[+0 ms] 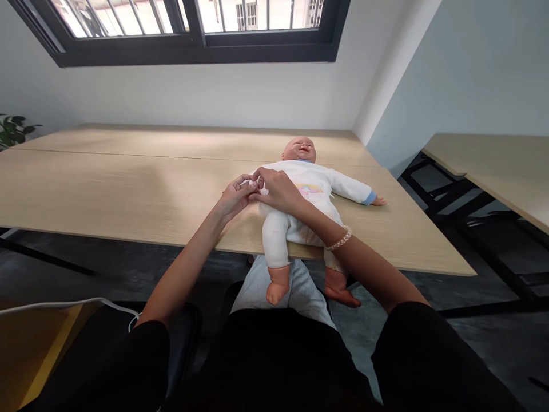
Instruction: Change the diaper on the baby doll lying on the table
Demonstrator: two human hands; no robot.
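Note:
A baby doll lies on its back on the wooden table, its head away from me and its feet hanging over the near edge. It wears a white outfit with a small coloured print on the chest and a blue cuff on the sleeve at the right. Over the doll's other sleeve, at the left, my two hands meet. My left hand has its fingers closed at that sleeve's end. From the right, my right hand pinches there with thumb and fingers. My fingers hide the cuff and the doll's hand.
Behind the table is a white wall with a dark-framed window. Another table stands at the right. A plant shows at the far left. A white cable runs beside a dark chair at lower left.

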